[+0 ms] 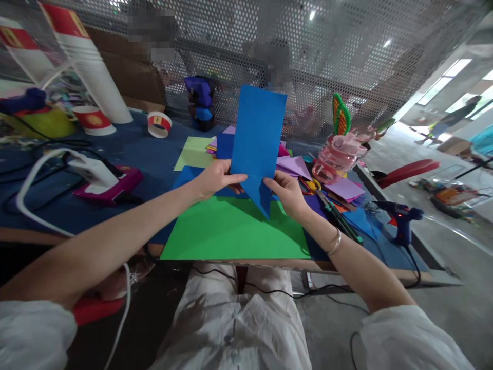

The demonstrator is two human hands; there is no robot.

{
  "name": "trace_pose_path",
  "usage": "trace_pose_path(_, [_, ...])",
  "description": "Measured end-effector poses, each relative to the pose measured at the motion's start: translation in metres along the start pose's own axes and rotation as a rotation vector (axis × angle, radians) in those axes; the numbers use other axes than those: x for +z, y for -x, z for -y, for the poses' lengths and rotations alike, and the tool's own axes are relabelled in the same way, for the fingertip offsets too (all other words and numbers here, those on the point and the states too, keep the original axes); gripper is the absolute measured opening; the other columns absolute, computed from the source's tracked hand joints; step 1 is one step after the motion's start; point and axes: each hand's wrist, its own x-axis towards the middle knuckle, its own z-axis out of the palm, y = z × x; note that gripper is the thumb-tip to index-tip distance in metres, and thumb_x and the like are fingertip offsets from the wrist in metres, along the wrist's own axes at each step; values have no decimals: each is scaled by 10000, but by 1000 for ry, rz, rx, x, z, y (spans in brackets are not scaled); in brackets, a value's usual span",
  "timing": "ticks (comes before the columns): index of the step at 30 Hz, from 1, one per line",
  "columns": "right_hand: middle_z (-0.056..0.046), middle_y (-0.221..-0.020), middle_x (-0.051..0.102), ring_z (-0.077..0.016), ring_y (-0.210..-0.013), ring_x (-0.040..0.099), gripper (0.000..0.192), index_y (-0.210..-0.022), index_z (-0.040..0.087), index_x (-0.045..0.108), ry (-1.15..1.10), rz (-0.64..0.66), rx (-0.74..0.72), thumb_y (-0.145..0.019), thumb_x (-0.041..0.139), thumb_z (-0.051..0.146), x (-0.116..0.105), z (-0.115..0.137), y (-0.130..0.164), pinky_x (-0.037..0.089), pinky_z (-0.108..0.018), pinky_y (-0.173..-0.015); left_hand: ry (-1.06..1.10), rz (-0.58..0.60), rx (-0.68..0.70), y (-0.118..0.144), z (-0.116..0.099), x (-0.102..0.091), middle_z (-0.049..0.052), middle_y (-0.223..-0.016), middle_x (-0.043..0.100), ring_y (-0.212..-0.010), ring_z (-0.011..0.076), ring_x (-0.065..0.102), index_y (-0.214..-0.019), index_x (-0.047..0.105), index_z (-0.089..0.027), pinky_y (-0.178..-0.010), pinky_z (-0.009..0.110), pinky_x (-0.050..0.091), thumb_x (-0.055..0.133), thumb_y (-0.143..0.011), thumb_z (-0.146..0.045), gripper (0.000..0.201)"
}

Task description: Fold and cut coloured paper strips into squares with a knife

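Observation:
I hold a blue sheet of paper (257,131) upright over the table, its lower end folded into a downward point. My left hand (217,178) pinches its lower left edge. My right hand (287,192) grips the lower right edge at the fold. Below them a large green sheet (231,234) lies flat on the blue-covered table (146,154) near its front edge.
A pile of coloured papers (292,167), scissors (314,186) and a pink plastic container (339,154) lie right of my hands. A blue glue gun (400,218) rests at the right edge. A white and pink device (103,180) with cables sits left. Tape roll (159,124) and mesh fence behind.

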Motion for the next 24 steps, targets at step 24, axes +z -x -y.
trace_pose_path(24, [-11, -943, 747, -206, -839, 653, 390, -977, 262, 680, -71, 0, 120, -752, 786, 563, 3, -12, 6, 547, -357, -795, 159, -59, -61, 6, 14, 10, -3, -629, 683, -518, 128, 617, -763, 597, -195, -527, 247, 482, 835, -678, -273, 264])
